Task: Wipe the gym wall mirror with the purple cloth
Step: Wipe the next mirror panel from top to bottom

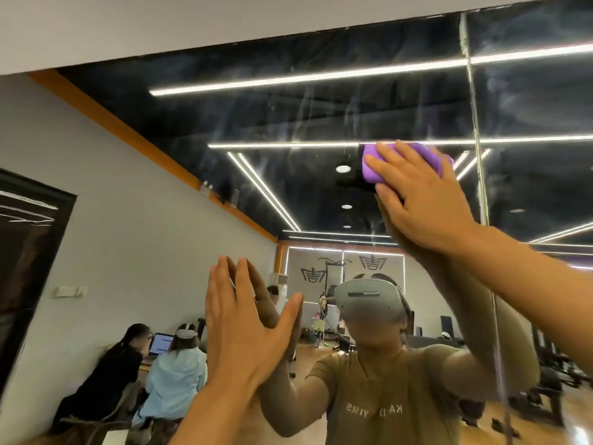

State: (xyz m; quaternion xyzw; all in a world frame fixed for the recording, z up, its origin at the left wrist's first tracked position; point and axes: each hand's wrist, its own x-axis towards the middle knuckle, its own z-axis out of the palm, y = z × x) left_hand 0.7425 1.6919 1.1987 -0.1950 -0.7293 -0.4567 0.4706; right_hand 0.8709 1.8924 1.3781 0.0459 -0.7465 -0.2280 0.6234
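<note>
The wall mirror (pixel 321 117) fills the view in front of me, streaked with smears across its upper part. My right hand (pixel 417 200) presses the purple cloth (pixel 372 168) flat against the glass high up, fingers spread over it; most of the cloth is hidden under the hand. Lower and to the left, my left hand (pixel 247 329) rests flat on the mirror with straight fingers, holding nothing. Both hands meet their own reflections in the glass.
A vertical seam (pixel 478 149) between mirror panels runs just right of the cloth. The white wall (pixel 160 27) borders the mirror's top edge. Reflected in the glass are two seated people (pixel 141 367) at a laptop, ceiling light strips and gym equipment.
</note>
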